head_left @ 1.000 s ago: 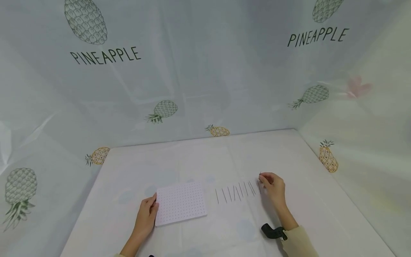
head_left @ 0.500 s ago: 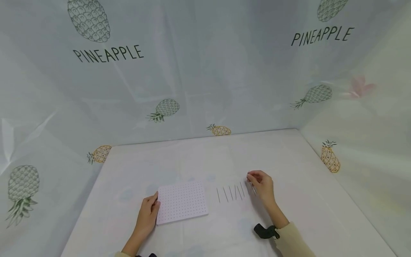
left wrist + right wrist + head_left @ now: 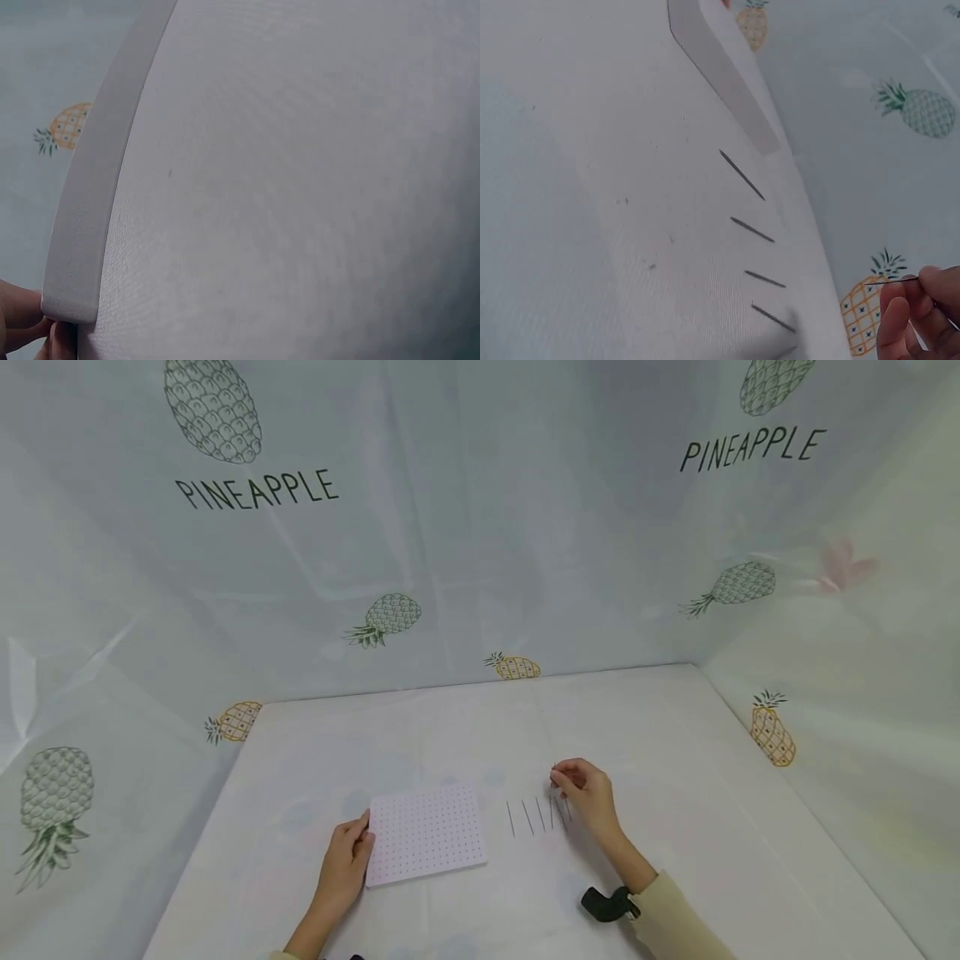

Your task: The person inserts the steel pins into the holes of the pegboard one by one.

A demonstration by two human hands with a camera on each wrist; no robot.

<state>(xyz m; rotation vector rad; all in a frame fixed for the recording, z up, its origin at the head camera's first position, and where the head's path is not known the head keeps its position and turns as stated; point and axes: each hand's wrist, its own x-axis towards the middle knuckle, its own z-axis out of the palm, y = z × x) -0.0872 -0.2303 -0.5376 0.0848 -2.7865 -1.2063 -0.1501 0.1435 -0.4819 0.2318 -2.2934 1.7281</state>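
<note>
A white pegboard (image 3: 427,831) with a grid of small dots lies flat on the table. My left hand (image 3: 345,864) grips its left edge; in the left wrist view the fingers (image 3: 19,311) meet the board's corner. To the right of the board, several thin dark needles (image 3: 527,817) lie side by side in a row. My right hand (image 3: 591,793) is over the right part of that row. Between thumb and fingertips it pinches another thin dark needle (image 3: 891,282), whose free end points left in the right wrist view.
A white cloth covers the table (image 3: 465,727). A hanging sheet (image 3: 480,527) printed with pineapples rises behind and at both sides. On the right wrist sits a black strapped device (image 3: 607,904).
My right hand has moved left along the row of needles, from beyond its right end to over it. My left hand and the pegboard have stayed in place.
</note>
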